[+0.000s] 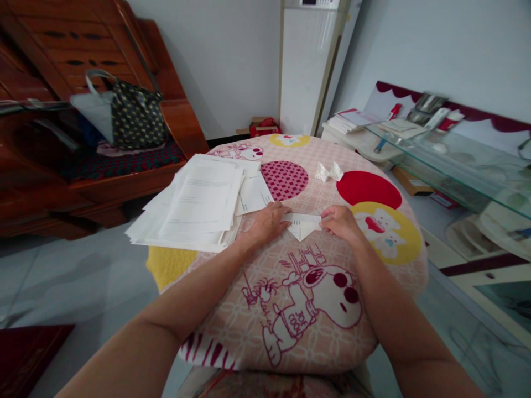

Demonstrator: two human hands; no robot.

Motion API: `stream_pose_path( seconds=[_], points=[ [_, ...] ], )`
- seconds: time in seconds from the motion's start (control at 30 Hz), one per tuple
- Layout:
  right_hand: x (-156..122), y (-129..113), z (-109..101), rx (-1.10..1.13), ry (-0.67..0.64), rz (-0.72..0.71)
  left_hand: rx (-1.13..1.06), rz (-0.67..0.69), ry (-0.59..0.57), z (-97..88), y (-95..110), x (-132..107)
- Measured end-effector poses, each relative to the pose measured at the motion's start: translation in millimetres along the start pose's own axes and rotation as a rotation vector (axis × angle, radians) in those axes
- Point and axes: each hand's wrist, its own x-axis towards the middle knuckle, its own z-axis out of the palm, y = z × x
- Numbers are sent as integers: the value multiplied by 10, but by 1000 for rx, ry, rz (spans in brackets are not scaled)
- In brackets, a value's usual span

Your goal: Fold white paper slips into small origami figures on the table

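Note:
A small folded white paper, pointed at its near end, lies on the round table with a pink cartoon cloth. My left hand rests on the paper's left end with fingers pressed down on it. My right hand pinches the paper's right end with curled fingers. A spread stack of white sheets lies just left of my left hand. A small crumpled or folded white paper piece sits farther back on the cloth.
A wooden bench with a dotted handbag stands to the left. A glass shelf unit with books and clutter runs along the right. A tall white appliance stands at the back wall. Tiled floor shows around the table.

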Motion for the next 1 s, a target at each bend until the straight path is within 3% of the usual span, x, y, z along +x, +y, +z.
stream_pose_path(
  seconds=[0.27,0.5,0.67,0.87,1.0],
  points=[
    [-7,38,-44,110,-49,-70,-269,-131,-97,-112,-74,32],
    [-29,-31,8,573,-223,-170,-682,-219,-112,-145,-103,-28],
    [-87,-80,77,648,-295,-167,-913,-283,-145,-171,-27,-69],
    [-189,-153,173,553,-278,-200,-883,-203,-224,-237,33,-80],
    [-234,-240,252,477,-228,-228,-738,-139,-182,-287,101,-78]
  ],
)
